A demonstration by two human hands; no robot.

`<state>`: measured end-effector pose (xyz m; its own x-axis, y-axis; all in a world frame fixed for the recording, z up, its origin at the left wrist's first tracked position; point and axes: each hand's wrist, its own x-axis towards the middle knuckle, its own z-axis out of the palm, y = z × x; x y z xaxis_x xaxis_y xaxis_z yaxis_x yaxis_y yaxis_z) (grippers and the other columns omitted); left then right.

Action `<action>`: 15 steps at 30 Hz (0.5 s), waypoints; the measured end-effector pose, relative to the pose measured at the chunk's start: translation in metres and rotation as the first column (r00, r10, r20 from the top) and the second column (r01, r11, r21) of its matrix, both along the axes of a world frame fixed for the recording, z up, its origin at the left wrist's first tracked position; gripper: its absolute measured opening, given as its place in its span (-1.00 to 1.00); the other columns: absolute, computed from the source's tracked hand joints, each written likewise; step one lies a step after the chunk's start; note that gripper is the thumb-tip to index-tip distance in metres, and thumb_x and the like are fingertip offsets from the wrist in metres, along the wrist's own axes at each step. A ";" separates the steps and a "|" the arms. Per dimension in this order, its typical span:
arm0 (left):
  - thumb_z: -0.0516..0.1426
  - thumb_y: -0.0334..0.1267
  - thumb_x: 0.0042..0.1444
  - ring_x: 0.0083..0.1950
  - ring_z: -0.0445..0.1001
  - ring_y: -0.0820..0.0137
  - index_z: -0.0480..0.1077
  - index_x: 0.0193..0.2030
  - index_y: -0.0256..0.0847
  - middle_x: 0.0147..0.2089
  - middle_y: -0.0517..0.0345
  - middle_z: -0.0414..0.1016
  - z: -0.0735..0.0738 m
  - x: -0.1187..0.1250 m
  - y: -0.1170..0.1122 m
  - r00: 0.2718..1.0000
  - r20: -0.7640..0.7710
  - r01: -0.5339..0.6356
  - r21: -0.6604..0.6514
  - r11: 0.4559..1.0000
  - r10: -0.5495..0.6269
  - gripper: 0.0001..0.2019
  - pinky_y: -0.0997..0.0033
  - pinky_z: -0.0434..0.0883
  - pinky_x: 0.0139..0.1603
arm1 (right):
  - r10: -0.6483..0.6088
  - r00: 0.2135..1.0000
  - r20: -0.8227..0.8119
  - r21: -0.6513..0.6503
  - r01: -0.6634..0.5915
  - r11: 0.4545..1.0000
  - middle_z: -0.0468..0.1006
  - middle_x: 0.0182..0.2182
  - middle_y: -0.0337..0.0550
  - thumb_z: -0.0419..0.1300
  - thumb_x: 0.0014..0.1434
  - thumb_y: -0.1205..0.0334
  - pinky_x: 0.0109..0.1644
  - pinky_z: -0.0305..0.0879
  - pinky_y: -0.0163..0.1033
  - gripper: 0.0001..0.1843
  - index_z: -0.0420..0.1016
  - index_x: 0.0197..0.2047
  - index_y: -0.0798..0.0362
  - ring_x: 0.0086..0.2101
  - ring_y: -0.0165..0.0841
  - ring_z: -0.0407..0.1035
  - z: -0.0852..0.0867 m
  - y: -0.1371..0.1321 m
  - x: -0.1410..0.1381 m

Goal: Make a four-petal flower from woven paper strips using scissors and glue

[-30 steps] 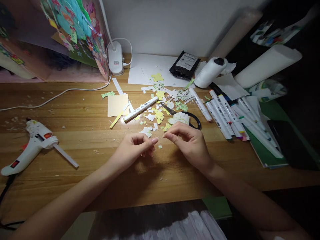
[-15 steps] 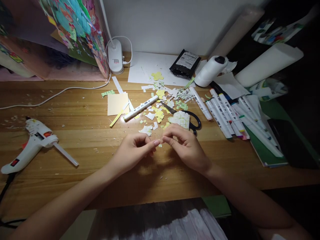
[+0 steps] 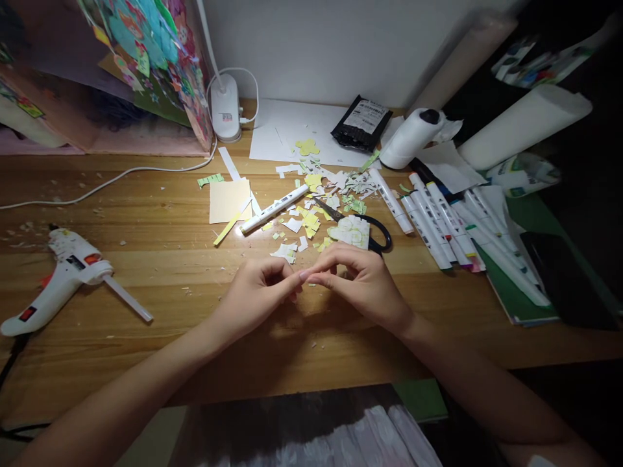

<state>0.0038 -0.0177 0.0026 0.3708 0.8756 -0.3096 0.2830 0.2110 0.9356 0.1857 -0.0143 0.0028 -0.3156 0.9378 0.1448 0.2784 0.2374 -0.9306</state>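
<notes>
Seemingly at fine fingertip work, with left hand [image 3: 265, 285] and right hand [image 3: 366, 280] pinched together nearside of the scissors [image 3: 331, 211], cannot tell whether around anything, near paper scraps [image 3: 310, 225] left of those scissors, likely needing light, steady pressure next.

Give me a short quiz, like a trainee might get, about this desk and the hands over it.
1. True or false: the glue gun lies to the left of the left hand.
2. What partly hides the scissors? A) a marker; B) a piece of paper; C) a cable.
3. Fill in: the left hand and right hand appear to meet at their ____.

Key: 1. True. 2. B. 3. Fingertips.
</notes>
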 end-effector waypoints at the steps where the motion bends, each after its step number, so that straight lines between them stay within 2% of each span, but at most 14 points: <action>1: 0.12 -0.03 0.10 -0.53 0.30 0.53 0.35 -0.56 -0.29 -0.58 0.20 0.40 0.000 0.000 0.000 1.000 -0.007 0.008 0.004 1.000 -0.008 -0.63 0.56 0.20 -0.50 | 0.005 1.000 0.008 0.000 -0.005 1.000 0.49 -0.50 -0.25 0.35 0.00 0.34 -0.41 0.22 -0.31 -0.97 0.58 -0.42 0.07 -0.45 -0.42 0.31 0.000 0.000 0.000; 6: 0.13 -0.03 0.09 -0.54 0.31 0.54 0.35 -0.59 -0.29 -0.60 0.21 0.40 0.000 0.001 0.000 0.999 -0.021 0.036 0.016 0.999 -0.036 -0.62 0.57 0.20 -0.51 | 0.003 0.999 0.046 0.041 -0.005 0.999 0.47 -0.53 -0.25 0.36 -0.02 0.32 -0.41 0.23 -0.28 -0.94 0.56 -0.46 0.04 -0.46 -0.39 0.32 0.000 0.000 0.002; 12: 0.11 -0.02 0.10 -0.60 0.28 0.57 0.33 -0.64 -0.28 -0.66 0.26 0.34 0.000 0.001 0.003 0.997 0.004 0.074 -0.050 0.996 -0.074 -0.58 0.59 0.19 -0.56 | 0.022 0.994 0.108 0.191 -0.043 0.981 0.46 -0.50 -0.23 0.28 0.08 0.37 -0.28 0.26 -0.21 -0.91 0.49 -0.44 0.03 -0.40 -0.36 0.33 -0.002 -0.004 0.001; 15: 0.11 -0.01 0.09 -0.60 0.29 0.57 0.33 -0.63 -0.27 -0.64 0.25 0.36 0.000 0.001 0.004 0.996 0.026 0.081 -0.060 0.995 -0.080 -0.59 0.60 0.19 -0.57 | 0.040 0.998 0.053 0.157 -0.048 0.986 0.45 -0.50 -0.24 0.27 0.08 0.40 -0.28 0.27 -0.21 -0.90 0.48 -0.43 0.03 -0.40 -0.36 0.33 -0.001 -0.005 0.001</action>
<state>0.0052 -0.0140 0.0025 0.4470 0.8224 -0.3518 0.2795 0.2451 0.9283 0.1864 -0.0197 0.0019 -0.3667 0.8891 0.2739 0.3089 0.3940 -0.8656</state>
